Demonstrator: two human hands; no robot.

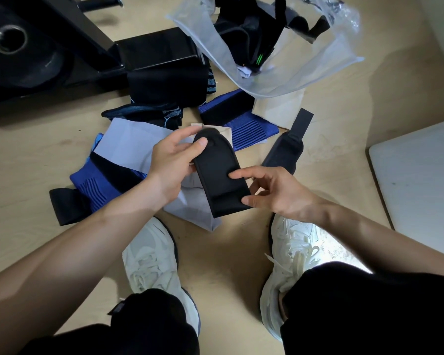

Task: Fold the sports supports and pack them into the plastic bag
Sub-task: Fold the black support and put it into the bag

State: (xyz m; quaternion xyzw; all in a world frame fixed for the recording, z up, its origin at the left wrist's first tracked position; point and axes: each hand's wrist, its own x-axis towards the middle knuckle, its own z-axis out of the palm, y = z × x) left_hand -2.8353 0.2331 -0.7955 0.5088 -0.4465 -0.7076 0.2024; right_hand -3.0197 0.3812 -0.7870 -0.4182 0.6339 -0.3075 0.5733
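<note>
The black support (217,172) is held above the floor (344,175), just beyond the white shoes (151,254), already doubled into a flat oblong with a rounded far end; the left hand (169,162) pinches that far end, thumb on top and fingers behind it; the right hand (277,190) pinches the near right edge, forefinger lying on the top face and thumb at the corner. To do this fold well, I would keep the layers square and press the near flap down flat before letting go, since a springy band will likely open again; then carry it flat to the plastic bag (313,70), which lies open at the far right, well apart from the hands, with dark supports already inside. Several pieces lie unpacked: a blue support (95,185) near left, another blue support (244,121) farther off, a black strap (287,147) to the right. What fastens the flap cannot be told; the fingers beneath the band are hidden; the bag's contents are a dark tangle, uncountable; the black equipment (23,47) at far left is cut off.
</note>
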